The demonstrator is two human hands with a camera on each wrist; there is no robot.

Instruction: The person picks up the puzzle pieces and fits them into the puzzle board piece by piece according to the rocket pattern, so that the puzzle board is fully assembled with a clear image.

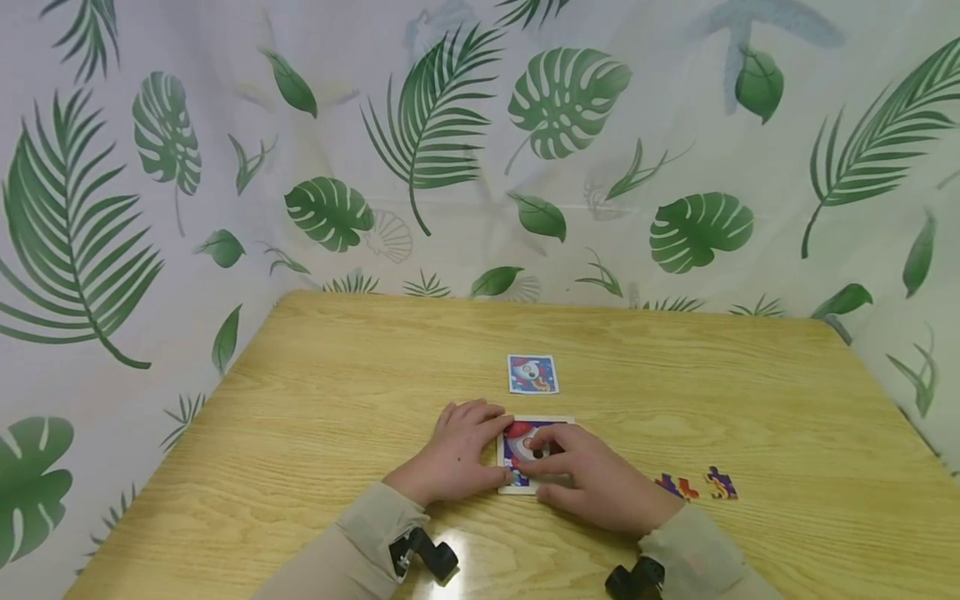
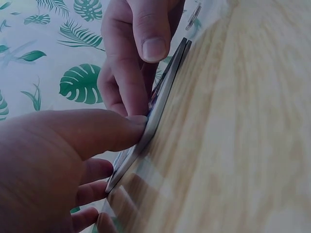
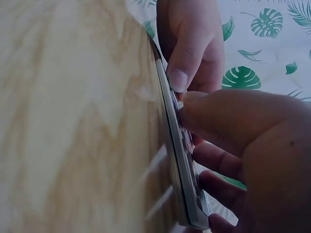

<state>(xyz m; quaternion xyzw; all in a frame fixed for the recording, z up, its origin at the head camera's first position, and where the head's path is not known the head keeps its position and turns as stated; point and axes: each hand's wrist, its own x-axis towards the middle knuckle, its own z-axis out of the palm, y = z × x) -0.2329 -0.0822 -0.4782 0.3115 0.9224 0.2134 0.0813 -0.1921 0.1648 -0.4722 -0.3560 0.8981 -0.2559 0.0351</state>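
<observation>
A small jigsaw board (image 1: 540,417) with a pale frame lies on the table, its picture showing red, purple and white. My left hand (image 1: 463,457) rests along its left side, fingertips at the upper left corner and thumb by the lower left. Over the board reaches my right hand (image 1: 600,479), with index and middle fingertips pressing on the picture at the left. In the left wrist view the right thumb (image 2: 154,48) stands apart from the board. My right hand covers much of the picture's right and lower parts.
A picture card (image 1: 533,374) of similar design lies beyond the board. Right of my right hand are loose jigsaw pieces: a purple and yellow one (image 1: 722,483), a red one (image 1: 687,487) and a partly hidden purple one (image 1: 666,482). Leaf-print cloth (image 1: 450,250) hangs behind the wooden table (image 1: 360,358).
</observation>
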